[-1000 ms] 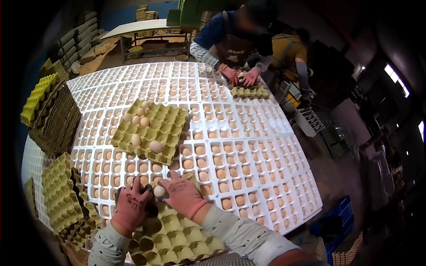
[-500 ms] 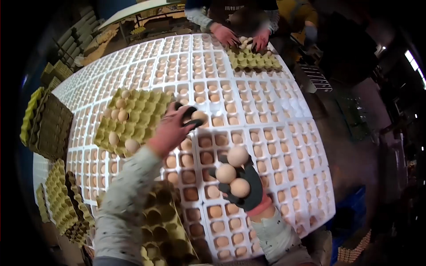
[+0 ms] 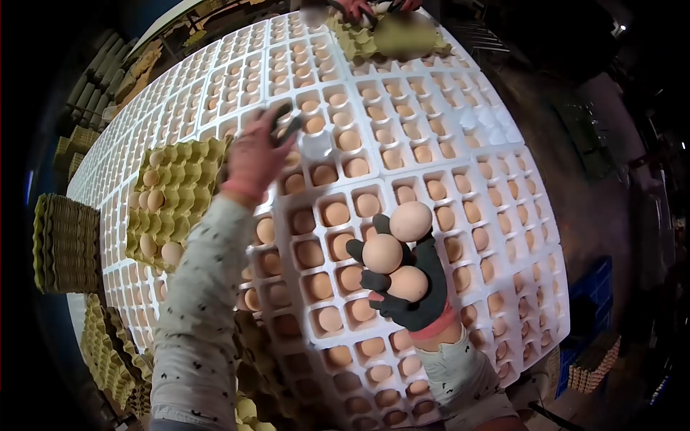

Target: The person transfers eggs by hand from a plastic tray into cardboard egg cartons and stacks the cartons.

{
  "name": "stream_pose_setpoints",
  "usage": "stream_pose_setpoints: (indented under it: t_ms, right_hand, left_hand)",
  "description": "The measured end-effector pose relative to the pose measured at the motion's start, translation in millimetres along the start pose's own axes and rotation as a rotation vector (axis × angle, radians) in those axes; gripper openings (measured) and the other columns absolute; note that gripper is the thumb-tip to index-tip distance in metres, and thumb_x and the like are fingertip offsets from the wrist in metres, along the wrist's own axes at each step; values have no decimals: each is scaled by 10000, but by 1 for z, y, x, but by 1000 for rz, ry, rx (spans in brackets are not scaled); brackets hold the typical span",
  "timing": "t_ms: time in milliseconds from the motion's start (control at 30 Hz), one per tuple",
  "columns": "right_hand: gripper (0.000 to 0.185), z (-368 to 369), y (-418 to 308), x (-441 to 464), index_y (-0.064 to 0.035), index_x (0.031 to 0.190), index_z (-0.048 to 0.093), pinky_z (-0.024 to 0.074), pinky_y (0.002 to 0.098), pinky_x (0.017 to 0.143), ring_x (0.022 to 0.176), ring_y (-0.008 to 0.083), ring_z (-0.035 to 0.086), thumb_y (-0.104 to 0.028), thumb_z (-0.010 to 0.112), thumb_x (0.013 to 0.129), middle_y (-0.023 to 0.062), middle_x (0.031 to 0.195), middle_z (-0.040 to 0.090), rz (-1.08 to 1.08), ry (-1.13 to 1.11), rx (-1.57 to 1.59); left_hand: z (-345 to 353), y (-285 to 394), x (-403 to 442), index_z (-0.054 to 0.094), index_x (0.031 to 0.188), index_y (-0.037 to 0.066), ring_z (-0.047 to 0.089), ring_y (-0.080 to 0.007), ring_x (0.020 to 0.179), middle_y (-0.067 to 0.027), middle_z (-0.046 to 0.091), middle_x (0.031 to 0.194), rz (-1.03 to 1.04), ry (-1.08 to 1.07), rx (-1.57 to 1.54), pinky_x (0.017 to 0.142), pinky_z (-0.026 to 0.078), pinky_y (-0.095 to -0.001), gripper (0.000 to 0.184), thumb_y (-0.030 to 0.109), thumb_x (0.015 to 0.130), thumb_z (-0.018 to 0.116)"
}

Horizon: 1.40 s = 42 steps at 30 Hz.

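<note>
My left hand [image 3: 262,147], in a pink glove with dark fingertips, hovers over the white foam egg trays [image 3: 343,185]. Its thumb and fingers are apart, slightly blurred, and no egg shows between them. Beside the fingertips is a tray cell without an egg [image 3: 316,145]. My right hand [image 3: 424,284], palm up in a dark glove with a pink cuff, cradles three eggs: a top egg [image 3: 410,220], a middle egg [image 3: 382,253] and a lower egg [image 3: 408,284]. Foam cells filled with eggs lie beneath it. Left of my left arm, a yellow-green pulp tray [image 3: 188,183] carries several loose eggs.
A tall stack of pulp trays [image 3: 68,244] stands at the left edge, with more pulp trays [image 3: 108,352] below it. Across the table, another person's gloved hands [image 3: 356,8] are at a pulp tray [image 3: 359,39]. A blue crate [image 3: 593,302] is beyond the right edge.
My left hand has opened, and the egg that was at its fingertips is no longer there. My right hand still holds three eggs. The view has shifted, moving the far person mostly out of frame.
</note>
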State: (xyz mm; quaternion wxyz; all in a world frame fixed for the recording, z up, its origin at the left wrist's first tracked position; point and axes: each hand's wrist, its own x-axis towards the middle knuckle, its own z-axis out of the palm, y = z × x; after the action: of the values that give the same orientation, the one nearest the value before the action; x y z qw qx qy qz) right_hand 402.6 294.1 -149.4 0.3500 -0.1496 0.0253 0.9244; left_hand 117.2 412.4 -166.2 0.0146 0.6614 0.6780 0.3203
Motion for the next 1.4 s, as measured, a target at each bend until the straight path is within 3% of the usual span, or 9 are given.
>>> stream_pose_setpoints:
  t_ms: [133, 367, 433, 500, 633, 900, 1033, 1233, 1400]
  right_hand:
    - [560, 5, 21, -12, -145, 1363, 443, 537, 310, 483, 895, 267, 672, -561, 408, 990, 123, 1143, 624, -420, 77, -979]
    - [454, 12, 4, -29, -77, 1331, 509, 521, 245, 580, 795, 136, 648, -391, 525, 1004, 33, 1041, 653, -353, 310, -773]
    - [451, 7, -1, -35, -73, 1351, 504, 504, 226, 594, 771, 130, 645, -336, 569, 991, 23, 1043, 662, -209, 280, -687]
    - [409, 19, 5, -53, -57, 1368, 482, 512, 250, 637, 848, 151, 635, -217, 517, 993, 62, 1152, 623, -369, 177, -887]
    - [413, -7, -18, -71, -64, 1399, 439, 506, 272, 551, 683, 168, 626, -196, 471, 1010, 158, 1161, 634, -150, 45, -193]
    - [584, -19, -89, -111, -89, 1357, 482, 484, 266, 525, 614, 136, 573, -543, 320, 1027, 113, 1079, 674, -189, 85, -450]
    - [391, -63, -141, -119, -54, 1354, 471, 506, 279, 669, 755, 153, 597, -273, 456, 1031, 100, 1097, 653, -477, 231, -1064]
    - [299, -77, -265, -65, -24, 1191, 553, 501, 261, 890, 1041, 132, 586, 0, 631, 904, 53, 1123, 607, -715, 388, -1035]
    - [528, -35, -327, 44, -73, 1209, 556, 488, 394, 886, 1019, 333, 601, -298, 761, 777, 130, 1131, 613, -1042, 684, -2281]
  left_hand:
    - [74, 21, -2, 529, 1326, 166, 474, -420, 1134, -202, 495, 1243, 133, -68, 28, 954, 405, -495, 481, 191, 862, 654]
    - [-32, 113, -43, 499, 1347, -2, 524, -292, 1209, -174, 532, 1318, 400, -675, -1051, 1015, 407, -385, 564, 304, 906, 674]
    - [-35, 103, -68, 512, 1325, -9, 566, -259, 1156, -140, 566, 1282, 509, -648, -726, 982, 444, -381, 596, 323, 877, 723]
    - [-42, 110, -90, 489, 1328, 13, 584, -221, 1120, -136, 589, 1251, -273, -747, -1378, 931, 480, -353, 560, 342, 917, 678]
    - [-87, 147, -97, 439, 1352, 74, 618, -146, 768, -159, 650, 1140, -370, -748, -1511, 620, 496, -274, 500, 258, 936, 647]
    - [-30, 213, -89, 437, 1336, 60, 621, -125, 751, -82, 653, 1034, -67, -828, -959, 642, 484, -262, 417, 163, 950, 558]
    - [62, 219, -105, 454, 1335, 64, 614, -135, 689, -39, 608, 1063, -666, -826, -1489, 570, 471, -257, 381, 239, 1003, 521]
    - [175, 243, 4, 530, 1222, 72, 589, -142, 883, -29, 611, 1082, -384, -283, -1252, 699, 536, -284, 329, 145, 920, 638]
    - [219, 251, 91, 590, 1183, 96, 576, -408, 1040, -147, 613, 1188, -112, -230, -56, 923, 473, -445, 362, 214, 847, 659]
